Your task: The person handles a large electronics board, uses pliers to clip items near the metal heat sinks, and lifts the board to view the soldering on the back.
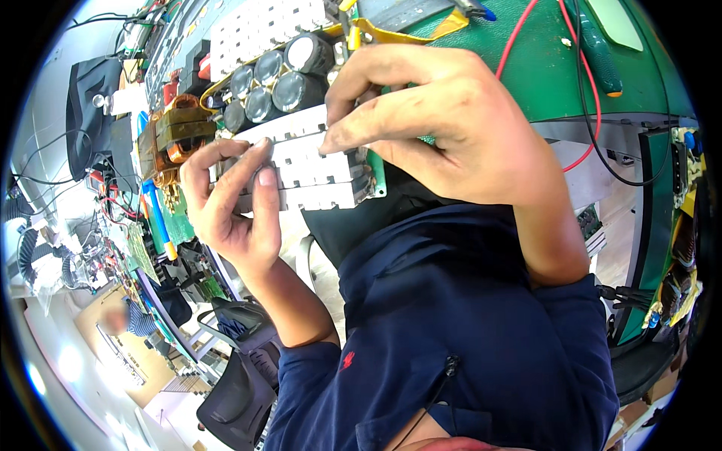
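A white slotted block (320,180) is held in front of the wearer's torso, low in the electronics assembly at the top centre. Its long axis is laid roughly left to right, the right end raised slightly higher in the view; its rows of dark slots are set along that line. The right end is bordered by a green circuit-board edge (379,177). The block's left end is gripped between the thumb and bent fingers of the left hand (229,210). The right hand (459,124) is reached in from the right, its fingers curled and their tips brought to the block's upper right part; whether anything small is pinched there cannot be told. Just beyond the block, a cluster of black cylindrical capacitors (293,92) is seen, with a second white slotted block (263,31) farther off. To the left, a copper-wound transformer (183,124) is placed. At the upper right, a green work surface (519,71) is crossed by a red cable (599,124), with a green-handled tool (602,64) laid near it. A navy shirt (466,316) is worn.
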{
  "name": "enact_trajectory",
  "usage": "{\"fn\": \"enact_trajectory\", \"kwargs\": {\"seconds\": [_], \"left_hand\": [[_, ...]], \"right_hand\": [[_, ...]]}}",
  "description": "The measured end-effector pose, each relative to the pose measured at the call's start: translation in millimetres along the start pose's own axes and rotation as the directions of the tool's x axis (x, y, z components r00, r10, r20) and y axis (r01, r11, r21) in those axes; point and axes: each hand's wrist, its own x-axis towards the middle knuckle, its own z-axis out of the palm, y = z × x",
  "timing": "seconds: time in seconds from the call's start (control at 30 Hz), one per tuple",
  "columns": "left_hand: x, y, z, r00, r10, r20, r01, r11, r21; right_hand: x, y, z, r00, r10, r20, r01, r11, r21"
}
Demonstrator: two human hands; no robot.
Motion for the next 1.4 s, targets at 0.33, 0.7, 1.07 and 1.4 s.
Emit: {"fn": "enact_trajectory", "kwargs": {"seconds": [0.33, 0.7, 1.07, 1.4], "left_hand": [[20, 4, -16, 0.993, -0.045, 0.112, 0.042, 0.999, 0.033], [16, 1, -12, 0.997, 0.007, 0.082, -0.014, 0.996, 0.086], [14, -8, -7, 1.000, 0.025, -0.014, -0.026, 0.999, -0.035], [11, -6, -14, 1.000, -0.021, -0.008, 0.021, 1.000, -0.002]], "right_hand": [[1, -1, 0, 1.000, 0.002, 0.020, 0.000, 0.991, -0.136], [1, -1, 0, 0.999, -0.029, 0.023, 0.033, 0.977, -0.213], [8, -6, 0, 0.997, -0.020, 0.075, 0.035, 0.979, -0.200], [11, -6, -3, 0.990, -0.020, 0.137, 0.049, 0.975, -0.217]]}}
